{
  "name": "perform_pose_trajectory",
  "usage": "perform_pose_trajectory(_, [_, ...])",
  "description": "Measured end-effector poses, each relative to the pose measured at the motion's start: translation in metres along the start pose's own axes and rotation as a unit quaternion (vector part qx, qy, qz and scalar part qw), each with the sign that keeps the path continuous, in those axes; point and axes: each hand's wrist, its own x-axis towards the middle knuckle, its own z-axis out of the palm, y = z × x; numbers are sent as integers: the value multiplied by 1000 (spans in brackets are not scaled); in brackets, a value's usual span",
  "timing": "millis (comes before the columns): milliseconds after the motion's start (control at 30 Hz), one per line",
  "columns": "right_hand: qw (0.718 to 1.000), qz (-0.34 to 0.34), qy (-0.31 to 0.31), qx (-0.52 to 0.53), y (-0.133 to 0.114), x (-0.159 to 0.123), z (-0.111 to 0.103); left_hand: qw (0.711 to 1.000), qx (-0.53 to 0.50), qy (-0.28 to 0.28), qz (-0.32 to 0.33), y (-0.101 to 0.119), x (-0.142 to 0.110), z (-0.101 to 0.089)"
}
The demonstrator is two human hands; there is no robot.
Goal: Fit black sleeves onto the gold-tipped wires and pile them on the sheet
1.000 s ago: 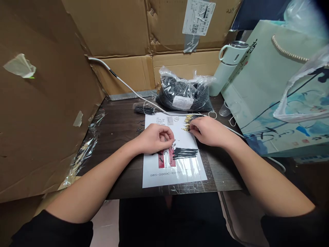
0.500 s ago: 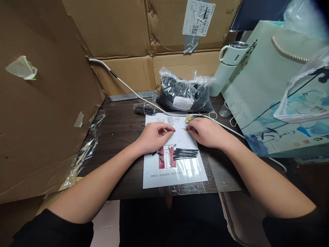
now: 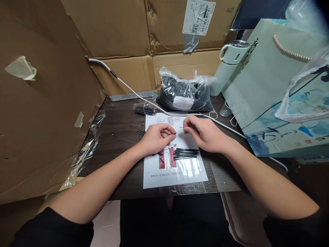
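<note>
My left hand [image 3: 159, 138] is closed in a pinch above the printed sheet [image 3: 174, 179]. A tiny dark end shows at its fingertips, looking like one of the short black tubes [image 3: 141, 132] scattered beside it. Facing it, my right hand [image 3: 203, 132] pinches a thin black wire with a gold tip [image 3: 182, 128]. The tip points left toward my left fingertips, with a small gap between. A row of black wires [image 3: 186, 153] lies on the sheet below my hands. More gold-tipped wires behind my right hand are mostly hidden.
A clear bag of black parts [image 3: 183, 94] stands at the back, with a white cable [image 3: 131, 88] running before it. A clear sleeve of black wires [image 3: 145, 109] lies left of it. The pale bottle [image 3: 226, 70] and paper bag [image 3: 277, 89] stand right; cardboard [image 3: 46, 113] walls the left.
My right hand has moved slightly left and down from the gold-tipped wires, with one now in its pinch. My left hand stays nearly in place, its fingers closer together.
</note>
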Motion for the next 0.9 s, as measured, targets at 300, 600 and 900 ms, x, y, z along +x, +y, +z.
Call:
perform_pose_trajectory(300, [999, -30, -33, -11, 3, 0, 3, 1000, -1, -5, -9, -1, 1, 1])
perform_pose_trajectory(600, [998, -42, -35, -19, 4, 0, 5, 1000, -2, -4, -3, 0, 0, 2])
perform_pose_trajectory(900, [997, -78, -16, -8, 5, 0, 4, 998, 44, -8, 41, -2, -3, 2])
